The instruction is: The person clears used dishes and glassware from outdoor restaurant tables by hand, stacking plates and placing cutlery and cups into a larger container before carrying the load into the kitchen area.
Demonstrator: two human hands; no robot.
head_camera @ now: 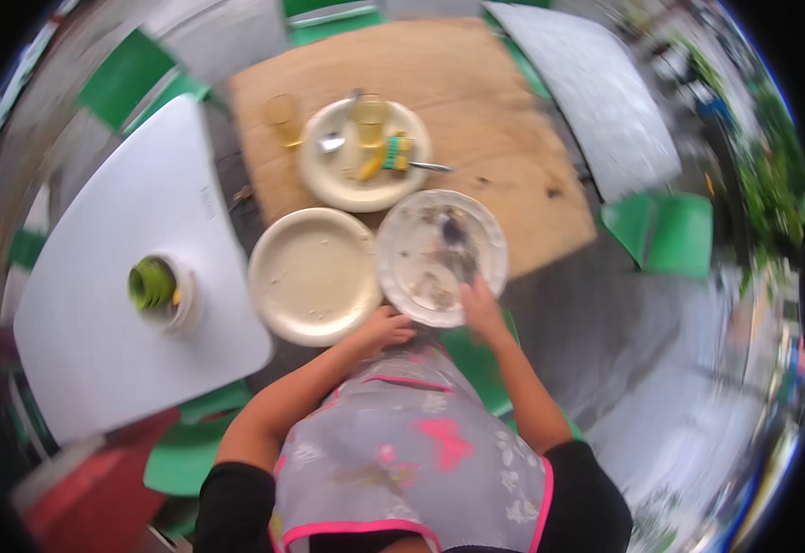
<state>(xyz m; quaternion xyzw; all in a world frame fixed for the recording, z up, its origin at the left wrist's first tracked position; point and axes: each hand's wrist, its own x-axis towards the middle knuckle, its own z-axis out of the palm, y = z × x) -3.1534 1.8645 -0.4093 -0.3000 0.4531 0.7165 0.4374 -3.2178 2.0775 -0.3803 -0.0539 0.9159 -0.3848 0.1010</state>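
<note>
My right hand (482,307) grips a metal spoon (459,242), blurred, over a white plate with a fluted rim (499,238). Brownish food scraps are smeared across that plate. My left hand (387,327) has its fingers bent at the near rims of the white plate and a cream plate (316,266). Whether it grips either rim cannot be made out. A few crumbs dot the cream plate. Behind both, another cream plate (319,185) carries a spoon (331,142), a glass (369,121), a yellow peel-like piece (372,166) and a green-and-yellow packet (397,153).
A yellowish glass (283,119) stands on the wooden tabletop (457,90). The white table (112,207) at left holds a pale container (184,304) with a ridged green object (151,282). Green chairs (679,235) surround the tables; one (482,366) is right beside my apron.
</note>
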